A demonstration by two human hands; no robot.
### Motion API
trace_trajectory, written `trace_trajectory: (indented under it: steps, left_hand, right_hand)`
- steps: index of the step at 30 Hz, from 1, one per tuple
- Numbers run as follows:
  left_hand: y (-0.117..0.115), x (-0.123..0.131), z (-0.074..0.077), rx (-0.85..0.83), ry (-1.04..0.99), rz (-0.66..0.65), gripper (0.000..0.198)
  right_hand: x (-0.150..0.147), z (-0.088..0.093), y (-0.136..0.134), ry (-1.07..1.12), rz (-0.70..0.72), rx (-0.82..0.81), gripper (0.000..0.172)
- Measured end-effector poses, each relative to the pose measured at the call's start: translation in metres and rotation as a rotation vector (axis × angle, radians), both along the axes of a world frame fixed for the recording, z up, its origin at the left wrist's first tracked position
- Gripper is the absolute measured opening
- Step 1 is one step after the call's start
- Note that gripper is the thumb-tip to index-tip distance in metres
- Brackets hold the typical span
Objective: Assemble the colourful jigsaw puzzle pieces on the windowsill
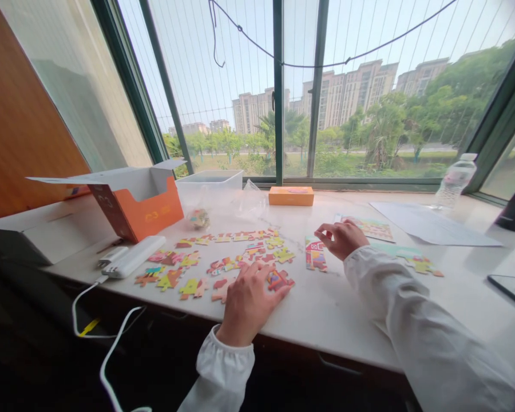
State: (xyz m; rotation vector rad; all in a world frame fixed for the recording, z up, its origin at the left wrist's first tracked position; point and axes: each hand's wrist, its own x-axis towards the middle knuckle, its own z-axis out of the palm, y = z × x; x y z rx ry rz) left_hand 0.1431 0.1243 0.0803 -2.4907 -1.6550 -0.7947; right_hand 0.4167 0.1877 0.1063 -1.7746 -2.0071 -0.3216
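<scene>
My left hand (249,303) lies palm down over the jigsaw pieces near the table's front edge, its fingers and thumb spread. A red and blue jigsaw piece (278,279) is between its thumb and forefinger, on the table. My right hand (345,239) is beside a joined jigsaw section with a red barn (315,254), fingers bent together in a pinch. Whatever that pinch may hold is too small to make out. Loose jigsaw pieces (191,288) lie left of my left hand. Another joined section (420,264) is partly behind my right sleeve.
An orange and white box (148,209) and a clear plastic tub (210,189) stand at the back left. A small orange box (290,196) is by the window. White paper (429,223), a water bottle (455,182) and a phone (512,292) are right. A white power strip (133,257) lies left.
</scene>
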Motion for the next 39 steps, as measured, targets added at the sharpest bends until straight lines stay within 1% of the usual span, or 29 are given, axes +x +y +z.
trace_trajectory:
  steps: [2, 5, 7, 10, 14, 18, 24, 32, 36, 39]
  left_hand:
    - [0.000, 0.000, -0.002, 0.020, -0.014, -0.015, 0.042]
    - [0.000, -0.001, -0.005, 0.047, -0.032, -0.016, 0.039]
    - [0.001, 0.000, -0.006, 0.065, -0.042, 0.015, 0.038]
    - [0.001, 0.000, -0.007, 0.082, -0.045, 0.073, 0.035]
    - [0.000, 0.000, -0.006, 0.090, -0.018, 0.093, 0.033]
    - [-0.001, 0.001, -0.003, 0.090, -0.032, 0.062, 0.032]
    - [-0.003, 0.000, -0.001, 0.080, -0.074, 0.035, 0.028]
    - [-0.005, -0.001, 0.002, 0.071, -0.118, 0.068, 0.022]
    - [-0.008, -0.001, 0.004, 0.064, -0.147, 0.090, 0.020]
    - [-0.009, -0.001, 0.004, 0.069, -0.157, 0.086, 0.020]
  right_hand:
    - [-0.009, -0.004, -0.001, 0.002, 0.053, -0.030, 0.027]
    - [-0.026, -0.009, -0.003, 0.025, 0.170, -0.068, 0.025]
    - [-0.037, -0.013, -0.005, 0.053, 0.238, -0.078, 0.025]
    - [-0.051, -0.018, -0.008, 0.084, 0.280, -0.074, 0.027]
    - [-0.060, -0.028, -0.008, 0.086, 0.284, -0.088, 0.033]
    - [-0.059, -0.033, -0.005, 0.084, 0.267, -0.112, 0.030]
    - [-0.059, -0.030, -0.004, 0.122, 0.201, -0.163, 0.028]
    - [-0.058, -0.032, 0.005, 0.210, 0.165, -0.265, 0.032]
    - [-0.056, -0.031, 0.007, 0.215, 0.164, -0.268, 0.034]
    - [-0.056, -0.031, 0.007, 0.234, 0.168, -0.252, 0.031]
